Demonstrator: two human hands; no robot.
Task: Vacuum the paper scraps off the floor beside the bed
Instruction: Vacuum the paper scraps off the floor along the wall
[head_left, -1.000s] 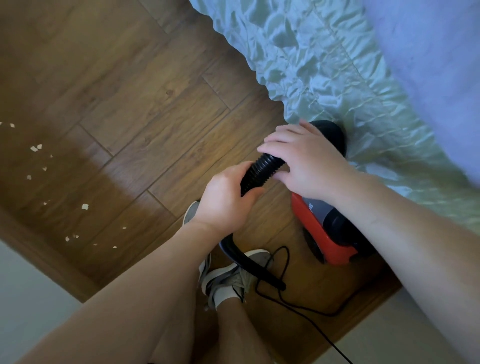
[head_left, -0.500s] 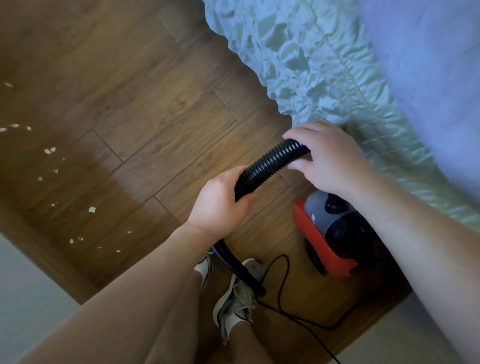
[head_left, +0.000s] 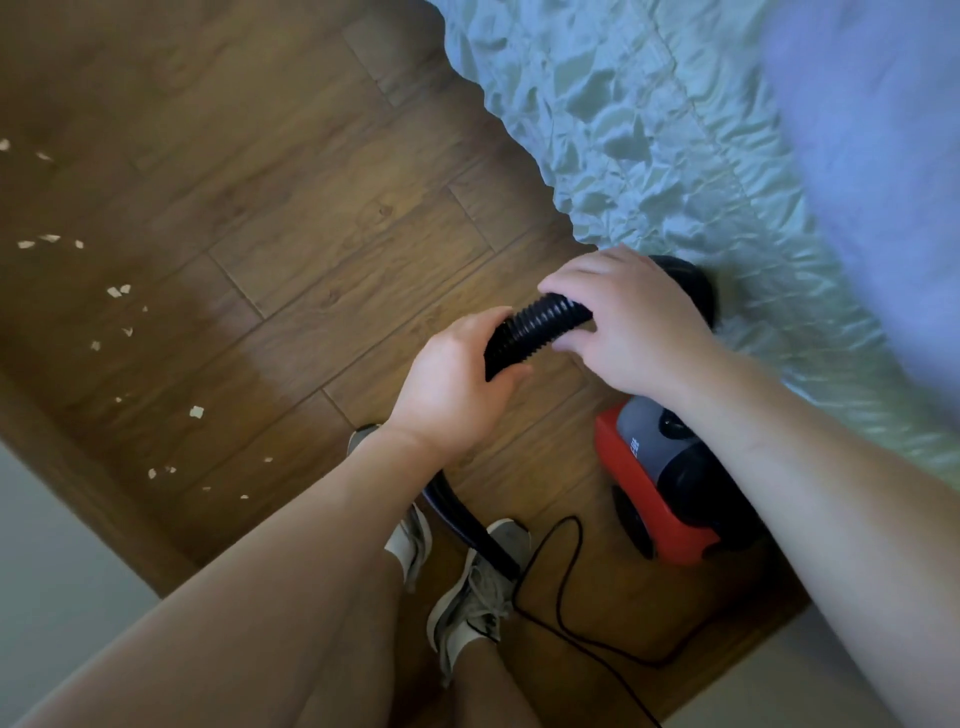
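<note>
The paper scraps (head_left: 124, 332) lie untouched on the wooden floor (head_left: 322, 218), well left of the bed (head_left: 649, 130); the black hose (head_left: 537, 325), lifted half a second ago, is back down by the red vacuum (head_left: 660, 493); left hand (head_left: 452, 384) and right hand (head_left: 628, 322) both clamp it; vacuuming hasn't begun.

My left hand (head_left: 447, 384) and right hand (head_left: 631, 325) grip the hose (head_left: 535, 327) above the vacuum (head_left: 660, 483); scraps (head_left: 196, 412) lie left.
</note>
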